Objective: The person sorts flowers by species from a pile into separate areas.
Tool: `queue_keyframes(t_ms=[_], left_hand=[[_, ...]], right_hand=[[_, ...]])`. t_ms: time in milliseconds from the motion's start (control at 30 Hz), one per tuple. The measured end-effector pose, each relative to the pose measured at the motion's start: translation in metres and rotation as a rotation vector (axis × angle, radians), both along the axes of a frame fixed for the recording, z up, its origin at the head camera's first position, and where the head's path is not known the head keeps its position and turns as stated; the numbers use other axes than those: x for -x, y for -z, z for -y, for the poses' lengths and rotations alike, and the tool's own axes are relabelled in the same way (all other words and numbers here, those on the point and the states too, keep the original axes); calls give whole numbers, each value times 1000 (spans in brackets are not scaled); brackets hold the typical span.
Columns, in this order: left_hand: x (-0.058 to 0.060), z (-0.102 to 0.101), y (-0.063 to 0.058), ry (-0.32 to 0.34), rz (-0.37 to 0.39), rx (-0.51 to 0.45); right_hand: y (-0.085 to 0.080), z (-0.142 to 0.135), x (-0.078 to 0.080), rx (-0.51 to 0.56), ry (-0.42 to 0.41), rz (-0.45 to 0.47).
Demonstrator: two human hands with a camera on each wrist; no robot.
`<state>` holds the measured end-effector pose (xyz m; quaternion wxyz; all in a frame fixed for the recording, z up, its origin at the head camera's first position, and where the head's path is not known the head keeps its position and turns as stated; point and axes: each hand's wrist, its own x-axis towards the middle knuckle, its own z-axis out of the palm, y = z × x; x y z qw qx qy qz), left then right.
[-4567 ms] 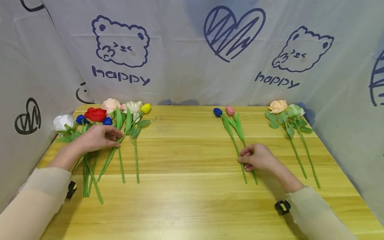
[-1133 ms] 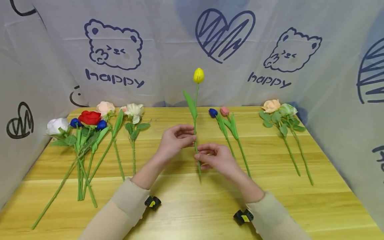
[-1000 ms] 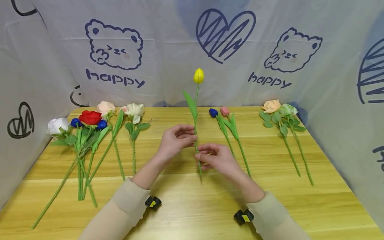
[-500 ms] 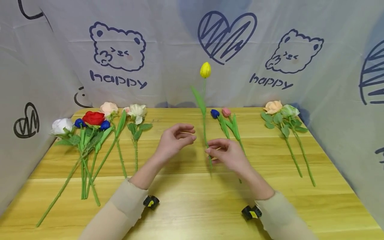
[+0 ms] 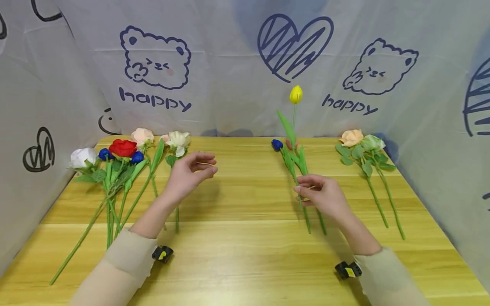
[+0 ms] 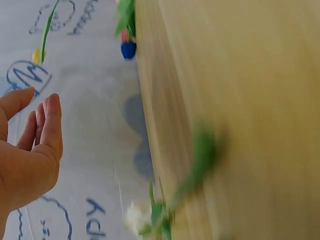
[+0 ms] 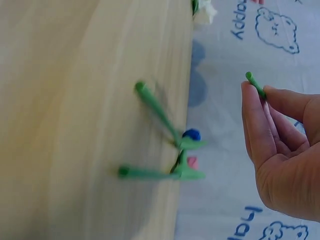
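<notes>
My right hand [image 5: 325, 197] pinches the stem of a yellow tulip [image 5: 296, 94] between thumb and fingers, holding it upright above the table. In the right wrist view, the cut end of that stem [image 7: 255, 84] pokes out past the fingertips. Below it, a blue tulip [image 5: 277, 145] and a pink tulip [image 5: 291, 145] lie side by side; the held tulip's leaf partly covers the pink bloom. My left hand [image 5: 189, 174] hovers with relaxed fingers and nothing in them, overlapping the stem of a cream flower [image 5: 178, 142] in the head view.
Several flowers lie crossed at the left, among them a white rose [image 5: 82, 158], a red rose [image 5: 122, 148] and a blue tulip [image 5: 137, 157]. At the far right rest a peach rose [image 5: 351, 137] and a pale green one [image 5: 372, 143]. A printed curtain [image 5: 226, 93] encloses the wooden table [image 5: 229, 255].
The yellow tulip came from the left group to the middle, held by both hands. My left hand then let go and drew back left; my right hand carried the tulip right.
</notes>
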<state>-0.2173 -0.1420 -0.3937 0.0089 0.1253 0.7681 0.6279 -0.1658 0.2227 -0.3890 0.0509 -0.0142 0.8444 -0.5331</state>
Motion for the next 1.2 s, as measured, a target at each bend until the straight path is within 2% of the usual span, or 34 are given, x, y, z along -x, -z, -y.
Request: queue_keyframes(t_ms=[300, 567, 867, 1200], left_hand=[[2, 54, -10, -62, -1, 262], [7, 79, -8, -42, -10, 470], [12, 90, 6, 27, 36, 616], [18, 97, 17, 62, 58, 637]], right_hand=[[8, -27, -1, -113, -32, 32], [13, -38, -1, -181, -71, 113], [16, -44, 0, -267, -133, 167], [19, -50, 1, -304, -151, 208]])
